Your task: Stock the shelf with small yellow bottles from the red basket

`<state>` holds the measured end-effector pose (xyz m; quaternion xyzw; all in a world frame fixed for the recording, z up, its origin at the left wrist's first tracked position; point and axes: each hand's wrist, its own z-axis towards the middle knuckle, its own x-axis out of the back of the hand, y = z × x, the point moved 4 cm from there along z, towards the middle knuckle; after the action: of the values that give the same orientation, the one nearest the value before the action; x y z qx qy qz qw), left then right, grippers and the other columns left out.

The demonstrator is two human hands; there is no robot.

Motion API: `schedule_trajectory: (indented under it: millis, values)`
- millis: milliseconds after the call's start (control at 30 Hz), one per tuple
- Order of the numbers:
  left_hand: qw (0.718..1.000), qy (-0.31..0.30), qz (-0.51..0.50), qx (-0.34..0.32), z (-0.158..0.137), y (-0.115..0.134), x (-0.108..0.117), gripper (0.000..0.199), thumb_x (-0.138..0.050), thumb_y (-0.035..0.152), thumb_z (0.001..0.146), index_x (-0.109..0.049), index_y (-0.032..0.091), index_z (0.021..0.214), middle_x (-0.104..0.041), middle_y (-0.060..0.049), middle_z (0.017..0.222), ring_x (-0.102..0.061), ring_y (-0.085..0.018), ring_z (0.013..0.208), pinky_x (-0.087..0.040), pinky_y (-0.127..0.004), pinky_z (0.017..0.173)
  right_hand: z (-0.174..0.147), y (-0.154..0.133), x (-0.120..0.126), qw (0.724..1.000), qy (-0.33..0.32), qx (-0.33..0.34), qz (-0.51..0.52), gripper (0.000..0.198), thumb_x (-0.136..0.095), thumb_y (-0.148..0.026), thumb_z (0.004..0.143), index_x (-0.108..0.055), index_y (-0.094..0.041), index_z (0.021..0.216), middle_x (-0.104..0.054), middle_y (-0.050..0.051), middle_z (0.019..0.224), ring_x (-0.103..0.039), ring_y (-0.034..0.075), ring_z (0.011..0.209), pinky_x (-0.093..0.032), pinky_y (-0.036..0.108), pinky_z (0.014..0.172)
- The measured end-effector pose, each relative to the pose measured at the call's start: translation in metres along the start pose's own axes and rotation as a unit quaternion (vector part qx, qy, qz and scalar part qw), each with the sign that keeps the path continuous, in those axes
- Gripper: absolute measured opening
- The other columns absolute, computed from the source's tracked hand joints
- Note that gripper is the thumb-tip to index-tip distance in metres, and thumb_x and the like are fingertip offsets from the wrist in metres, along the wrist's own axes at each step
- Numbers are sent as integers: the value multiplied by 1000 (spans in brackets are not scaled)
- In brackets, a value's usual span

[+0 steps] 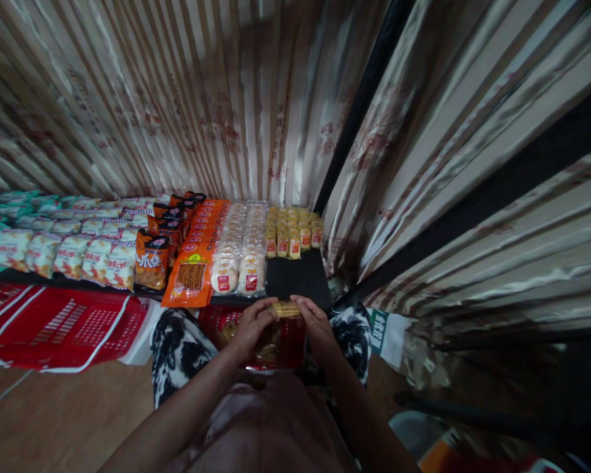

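Between my left hand [252, 323] and my right hand [316, 323] is a small yellow snack packet [285, 309], gripped at its two ends by my fingers. It is held just in front of the black shelf [295, 279]. Below my hands, a red basket [295, 348] sits between my knees with more wrapped snacks [268, 351] inside, partly hidden by my hands. Similar yellow packets [294, 244] stand in rows on the shelf's right end. Left of them lie clear packs of round white crackers [251, 266].
Orange snack bags [190, 276], brown-orange bags [152, 259] and white bags [96, 259] fill the shelf leftward. Red baskets [69, 328] with white handles stand below it. Pleated curtains [201, 98] hang behind, and a dark pole [354, 112] rises at the shelf's right end.
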<state>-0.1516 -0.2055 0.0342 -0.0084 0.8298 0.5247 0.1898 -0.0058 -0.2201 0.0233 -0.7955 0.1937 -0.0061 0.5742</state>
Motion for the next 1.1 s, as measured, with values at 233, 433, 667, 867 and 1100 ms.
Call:
schedule_trajectory:
  millis: [233, 433, 667, 867, 1100]
  values:
    - [997, 12, -71, 34, 6, -4, -14, 58, -77, 27, 59, -57, 11, 110, -69, -7, 85, -64, -14, 75, -48, -23, 71, 12, -7, 4, 999, 32, -12, 15, 42, -62, -52, 67, -59, -21, 95, -65, 3, 91, -58, 11, 60, -47, 22, 53]
    - [989, 40, -140, 33, 20, -10, -19, 18, -65, 21, 75, -60, 10, 88, -67, -7, 88, -65, -12, 72, -52, -23, 75, 17, -8, 6, 997, 39, -21, 62, 50, -64, -48, 67, -52, -20, 107, -61, 0, 74, -53, 10, 53, -39, 20, 45]
    - [979, 61, -184, 58, 29, -11, -26, 8, -54, 14, 79, -55, 11, 71, -64, -5, 72, -65, -14, 64, -56, -28, 74, 22, -8, 7, 992, 41, 14, 122, 70, -73, -36, 57, -45, -19, 119, -57, -6, 59, -45, 7, 46, -35, 20, 45]
    - [975, 55, -196, 85, 31, -8, -39, 14, -44, 13, 84, -55, 9, 76, -66, -10, 71, -67, -15, 63, -57, -26, 68, 21, -10, 3, 991, 31, 6, 127, 65, -72, -38, 57, -47, -17, 113, -57, -7, 60, -44, 5, 46, -33, 18, 44]
    - [980, 81, -163, 82, 36, -6, -37, 13, -50, 22, 85, -52, 10, 82, -65, -7, 68, -65, -14, 55, -56, -23, 57, 27, -13, 5, 997, 48, 18, 58, 70, -67, -38, 59, -41, -16, 120, -56, -9, 55, -44, 6, 41, -33, 19, 42]
